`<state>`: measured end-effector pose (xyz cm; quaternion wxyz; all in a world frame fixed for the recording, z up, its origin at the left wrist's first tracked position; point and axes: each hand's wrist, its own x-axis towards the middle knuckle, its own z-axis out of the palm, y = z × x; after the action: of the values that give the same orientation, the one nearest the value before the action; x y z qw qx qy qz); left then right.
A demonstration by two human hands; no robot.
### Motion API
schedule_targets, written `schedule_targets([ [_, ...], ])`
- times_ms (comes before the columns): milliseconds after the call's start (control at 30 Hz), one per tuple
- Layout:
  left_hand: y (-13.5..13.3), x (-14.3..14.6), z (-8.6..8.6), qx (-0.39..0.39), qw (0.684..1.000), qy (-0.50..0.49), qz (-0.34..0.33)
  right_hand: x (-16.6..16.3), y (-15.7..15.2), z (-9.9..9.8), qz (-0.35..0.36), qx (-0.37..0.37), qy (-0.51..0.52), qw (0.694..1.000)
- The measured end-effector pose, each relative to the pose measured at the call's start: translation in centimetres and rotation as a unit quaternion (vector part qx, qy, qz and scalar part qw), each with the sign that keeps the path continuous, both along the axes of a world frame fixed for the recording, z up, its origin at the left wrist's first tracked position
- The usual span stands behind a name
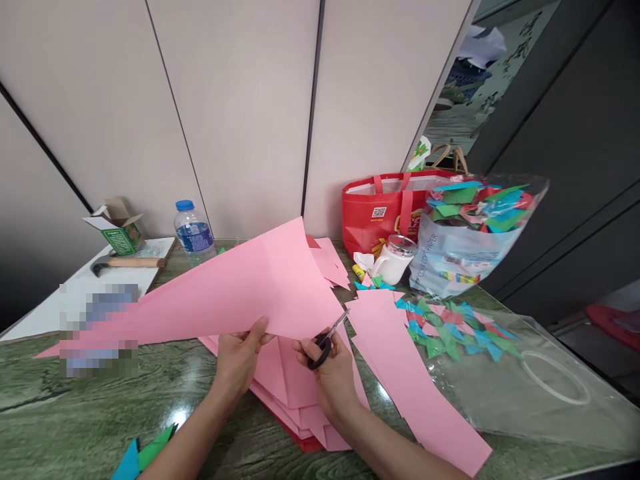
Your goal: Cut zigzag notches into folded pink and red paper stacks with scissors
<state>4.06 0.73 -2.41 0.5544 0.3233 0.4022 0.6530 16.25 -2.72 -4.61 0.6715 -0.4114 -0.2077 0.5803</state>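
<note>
A large sheet of pink paper (260,287) is held up above the table, its narrow end stretching to the left. My left hand (241,350) pinches its lower edge between thumb and fingers. In my right hand (333,373) is a pair of scissors (323,348) with dark handles, the blades pointing up and right at the sheet's right edge. Whether the blades are apart I cannot make out. Beneath both hands lies a stack of folded pink paper (300,387), with red paper under it. Cut pink strips (400,360) lie to the right of my right hand.
Folded colored paper pieces (450,327) lie on a clear plastic bag (530,380) at right. Behind stand a filled bag of paper pieces (460,247), a white mug (395,260) and a red bag (367,220). Leftward are a water bottle (194,233), hammer (130,263) and small box (120,230).
</note>
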Motion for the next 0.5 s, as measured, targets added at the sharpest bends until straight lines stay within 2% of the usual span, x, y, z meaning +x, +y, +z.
schedule_targets([
  [133,0.6,-1.0,1.0,0.006,1.000,0.005,0.013,0.2,-0.4,-0.2,0.031,0.038,-0.081,0.995],
  [233,1.2,-2.1,1.9,0.012,0.998,-0.006,0.060,0.7,-0.2,-0.1,0.068,0.063,-0.115,0.989],
  [367,2.0,-3.6,2.7,0.030,0.995,-0.032,0.091,1.7,0.2,1.0,0.205,0.108,-0.173,0.957],
  [500,2.2,-4.2,3.0,0.036,0.994,-0.039,0.095,2.9,0.4,2.2,0.348,0.091,-0.202,0.911],
])
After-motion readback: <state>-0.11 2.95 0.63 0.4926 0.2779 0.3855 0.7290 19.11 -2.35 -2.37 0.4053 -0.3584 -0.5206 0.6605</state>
